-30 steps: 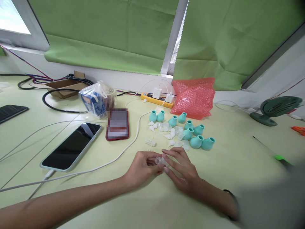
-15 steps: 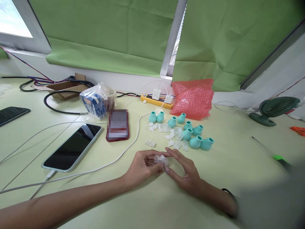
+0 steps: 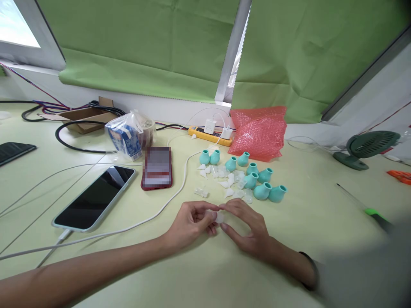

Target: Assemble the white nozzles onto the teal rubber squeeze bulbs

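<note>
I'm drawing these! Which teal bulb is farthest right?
The teal bulb at the right end of the front pair; all the other teal bulbs stand farther left.

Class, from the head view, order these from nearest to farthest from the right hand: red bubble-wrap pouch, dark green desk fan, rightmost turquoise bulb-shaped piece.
1. Rightmost turquoise bulb-shaped piece: just beyond the right hand, slightly right.
2. Red bubble-wrap pouch: straight ahead, farther back.
3. Dark green desk fan: far right, towards the back.

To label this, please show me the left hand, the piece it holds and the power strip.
Left hand [image 3: 184, 224], head view: its back.
Held piece [image 3: 220, 217], head view: exposed end.
Power strip [image 3: 210, 137], head view: yellow side.
</note>
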`<state>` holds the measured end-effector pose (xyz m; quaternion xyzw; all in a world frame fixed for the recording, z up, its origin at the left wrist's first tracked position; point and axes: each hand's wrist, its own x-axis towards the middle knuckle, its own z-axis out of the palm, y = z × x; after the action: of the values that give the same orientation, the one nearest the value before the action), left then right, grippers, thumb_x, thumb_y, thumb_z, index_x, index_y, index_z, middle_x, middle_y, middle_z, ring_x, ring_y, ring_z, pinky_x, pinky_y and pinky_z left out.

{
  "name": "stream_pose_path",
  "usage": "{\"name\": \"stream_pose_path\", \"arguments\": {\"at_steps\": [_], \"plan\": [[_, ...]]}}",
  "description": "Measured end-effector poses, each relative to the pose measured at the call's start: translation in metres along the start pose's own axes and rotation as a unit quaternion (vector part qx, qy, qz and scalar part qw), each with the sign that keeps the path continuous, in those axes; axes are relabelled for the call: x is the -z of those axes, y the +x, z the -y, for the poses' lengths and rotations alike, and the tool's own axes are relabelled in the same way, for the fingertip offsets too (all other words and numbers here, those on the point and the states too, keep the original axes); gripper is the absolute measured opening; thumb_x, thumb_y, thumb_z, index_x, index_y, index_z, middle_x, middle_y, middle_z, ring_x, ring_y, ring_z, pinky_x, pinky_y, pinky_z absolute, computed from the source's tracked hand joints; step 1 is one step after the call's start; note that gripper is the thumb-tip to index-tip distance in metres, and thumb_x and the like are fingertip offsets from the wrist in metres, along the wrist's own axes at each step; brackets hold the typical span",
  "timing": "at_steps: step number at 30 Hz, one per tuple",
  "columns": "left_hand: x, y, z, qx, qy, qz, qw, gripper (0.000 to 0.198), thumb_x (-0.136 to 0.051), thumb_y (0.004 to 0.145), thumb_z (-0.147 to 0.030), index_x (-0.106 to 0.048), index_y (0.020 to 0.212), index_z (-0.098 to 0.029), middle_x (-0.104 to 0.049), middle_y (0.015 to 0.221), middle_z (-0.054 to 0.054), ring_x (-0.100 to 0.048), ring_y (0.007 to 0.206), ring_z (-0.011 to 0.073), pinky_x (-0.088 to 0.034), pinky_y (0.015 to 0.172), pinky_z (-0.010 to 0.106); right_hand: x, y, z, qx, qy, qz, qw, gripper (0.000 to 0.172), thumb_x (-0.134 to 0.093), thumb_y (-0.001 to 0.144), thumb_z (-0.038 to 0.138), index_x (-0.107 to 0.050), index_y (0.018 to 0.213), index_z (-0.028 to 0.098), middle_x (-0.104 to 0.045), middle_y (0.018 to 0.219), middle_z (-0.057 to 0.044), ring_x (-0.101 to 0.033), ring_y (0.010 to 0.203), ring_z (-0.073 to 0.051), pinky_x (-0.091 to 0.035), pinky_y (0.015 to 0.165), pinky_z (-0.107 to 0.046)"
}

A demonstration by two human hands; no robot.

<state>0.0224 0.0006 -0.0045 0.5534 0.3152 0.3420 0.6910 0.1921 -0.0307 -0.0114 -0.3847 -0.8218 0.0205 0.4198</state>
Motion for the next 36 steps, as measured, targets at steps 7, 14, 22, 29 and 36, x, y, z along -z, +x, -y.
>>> {"name": "stream_pose_path", "arguments": {"at_steps": [7,14,22,29,36], "plan": [[0.000,0.000,-0.001,0.004,-0.019,-0.009,1.000,0.034,-0.058,0.070,-0.037,-0.061,0.081,-0.006,-0.061,0.062,0.006,-0.057,0.050,0.0128,-0.047,0.052,0.026,0.066,0.024,-0.037,-0.022,-0.381,-0.041,0.923,0.035,-0.059,0.065,0.037,-0.056,0.093,0.016,-0.060,0.085,-0.009,-0.050,0.082,-0.026,-0.034,0.068,-0.039],[0.002,0.002,-0.001,0.009,-0.039,0.015,0.999,0.033,-0.064,0.066,-0.029,-0.055,0.089,-0.008,-0.060,0.065,0.005,-0.057,0.054,0.0132,-0.048,0.055,0.028,0.081,0.018,-0.064,-0.164,-0.420,0.177,0.875,0.025,-0.052,0.067,0.042,-0.060,0.072,0.019,-0.059,0.075,-0.006,-0.051,0.075,-0.025,-0.028,0.061,-0.037],[0.000,0.000,-0.005,-0.021,-0.010,-0.003,1.000,0.029,-0.065,0.064,-0.030,-0.054,0.083,-0.011,-0.058,0.071,0.004,-0.054,0.064,0.0123,-0.046,0.058,0.025,0.086,0.028,-0.023,-0.164,-0.055,0.070,0.982,0.024,-0.061,0.063,0.031,-0.041,0.070,0.020,-0.060,0.095,-0.009,-0.057,0.088,-0.024,-0.044,0.069,-0.034],[-0.004,-0.008,-0.011,-0.066,0.066,-0.041,0.995,0.023,-0.058,0.070,-0.031,-0.058,0.082,-0.011,-0.058,0.068,0.003,-0.050,0.059,0.0102,-0.042,0.052,0.020,0.036,0.016,0.006,-0.056,-0.043,0.089,0.994,0.024,-0.052,0.066,0.015,-0.048,0.089,0.019,-0.060,0.079,-0.005,-0.056,0.073,-0.018,-0.044,0.062,-0.030],[-0.002,-0.008,-0.012,-0.054,0.058,0.000,0.997,0.024,-0.059,0.068,-0.031,-0.060,0.080,-0.010,-0.055,0.062,0.002,-0.047,0.055,0.0102,-0.041,0.048,0.021,0.021,0.007,0.008,-0.069,-0.044,0.095,0.992,0.015,-0.047,0.063,0.018,-0.047,0.078,0.018,-0.053,0.059,0.001,-0.048,0.049,-0.011,-0.038,0.047,-0.023]]}}
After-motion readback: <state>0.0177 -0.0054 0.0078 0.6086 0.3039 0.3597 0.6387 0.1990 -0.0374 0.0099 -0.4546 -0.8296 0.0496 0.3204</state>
